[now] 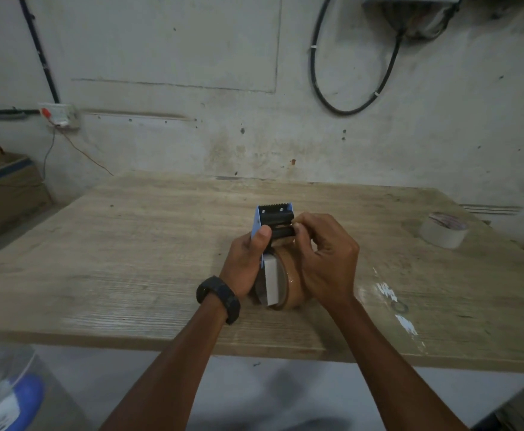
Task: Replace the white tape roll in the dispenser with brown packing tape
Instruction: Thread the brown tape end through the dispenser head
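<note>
In the middle of the frame, the left hand [248, 259] is closed around the blue side of the dispenser [271, 231], with the thumb pressed flat near the top. The dispenser is one small tool, hard and stiff. Its jagged metal blade [274, 207] sticks up at the far end and looks sharp, so the side plate is the safe place to hold it.

The brown tape roll [288, 284] already sits in the dispenser, low down between the two hands. There is one brown roll. It looks shiny and smooth, so I think it could slip. It should be light but firm, and its loose end will be sticky.

The right hand [326, 259] curls over the roll. Its fingertips [299, 228] are pinched at the black roller, maybe on the tape end; I cannot tell.

Far right on the wooden table [130, 244] lies one white tape roll [444, 230], well apart from the hands.
</note>
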`<act>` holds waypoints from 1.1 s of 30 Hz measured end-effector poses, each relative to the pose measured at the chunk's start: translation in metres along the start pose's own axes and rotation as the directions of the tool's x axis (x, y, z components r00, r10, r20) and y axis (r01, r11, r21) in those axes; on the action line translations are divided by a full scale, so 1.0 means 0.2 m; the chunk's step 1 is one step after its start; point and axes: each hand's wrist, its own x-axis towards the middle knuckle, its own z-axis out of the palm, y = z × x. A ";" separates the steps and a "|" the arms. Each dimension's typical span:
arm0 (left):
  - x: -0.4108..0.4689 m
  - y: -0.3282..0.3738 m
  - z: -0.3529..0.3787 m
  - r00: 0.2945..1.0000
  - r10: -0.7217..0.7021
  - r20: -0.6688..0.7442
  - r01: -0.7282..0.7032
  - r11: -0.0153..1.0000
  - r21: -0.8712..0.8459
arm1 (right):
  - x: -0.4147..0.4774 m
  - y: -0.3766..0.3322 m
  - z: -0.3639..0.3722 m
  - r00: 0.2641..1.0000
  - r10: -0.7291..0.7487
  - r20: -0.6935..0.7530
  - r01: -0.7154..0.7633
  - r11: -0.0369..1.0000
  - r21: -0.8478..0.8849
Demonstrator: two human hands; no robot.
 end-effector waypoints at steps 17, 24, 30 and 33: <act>0.00 -0.02 -0.01 1.000 0.018 0.021 -0.013 0.973 -0.233 | 0.02 -0.10 0.06 0.973 0.212 0.090 -0.223 0.965 0.139; 0.01 -0.02 -0.01 0.992 0.039 -0.119 -0.064 0.976 -0.206 | 0.03 -0.04 0.02 0.874 0.438 0.212 -0.485 0.751 0.448; 0.01 -0.03 -0.02 0.986 0.077 -0.151 -0.100 0.982 -0.157 | 0.03 -0.02 -0.03 0.897 0.347 0.275 -0.400 0.901 0.169; 0.00 -0.04 -0.02 0.982 0.080 -0.172 -0.106 0.983 -0.149 | 0.06 -0.04 -0.03 0.876 0.321 0.361 -0.366 0.928 0.064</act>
